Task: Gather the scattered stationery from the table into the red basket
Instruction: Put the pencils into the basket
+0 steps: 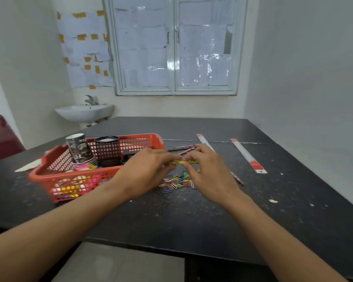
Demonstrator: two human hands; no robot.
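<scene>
In the red basket (49,177) at the left of the tabletop (192,216): a stack of paper cups (79,148) and a black mesh pen pot (107,150) upright side by side, with bright pink and yellow bits (84,167) heaped by the near wall, too blurred to name. Just right of it, above a pile of coloured paper clips (177,181), left hand (145,171) and right hand (208,169) close together, each grip pinching one end of a yellow stick (184,162). Farther back, pencils (186,148) and two rulers (248,155) flat on the tabletop.

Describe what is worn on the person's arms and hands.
Nothing worn shows. The left hand and right hand are gloveless, and the left arm and right arm run bare to the picture's edge: no sleeve, watch or bracelet.
</scene>
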